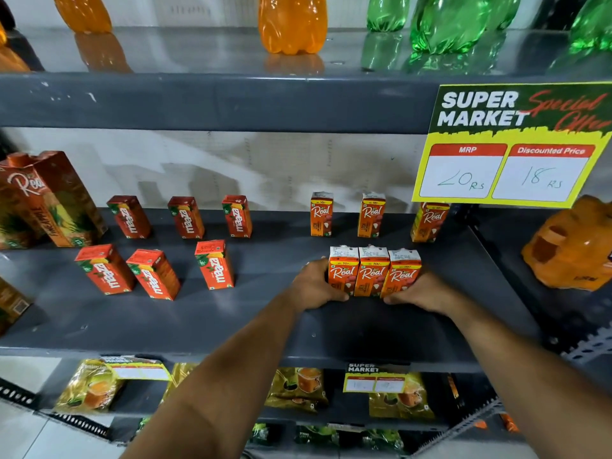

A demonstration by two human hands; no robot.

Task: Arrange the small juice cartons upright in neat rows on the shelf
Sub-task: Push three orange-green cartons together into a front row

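Observation:
Three small orange Real cartons (374, 271) stand upright, pressed side by side, on the grey shelf (258, 313). My left hand (314, 286) clasps the left end of this trio and my right hand (420, 291) clasps the right end. Behind them, three more Real cartons (371, 215) stand apart in a back row. To the left, red Maaza cartons stand in two loose rows: three at the back (185, 217) and three in front (153, 273).
A tall Real pineapple carton (56, 197) stands at the far left. A yellow price sign (510, 144) hangs at the upper right, with a wrapped orange pack (573, 250) below it. Orange and green bottles (291, 24) sit on the shelf above; tea packets (298, 389) lie below.

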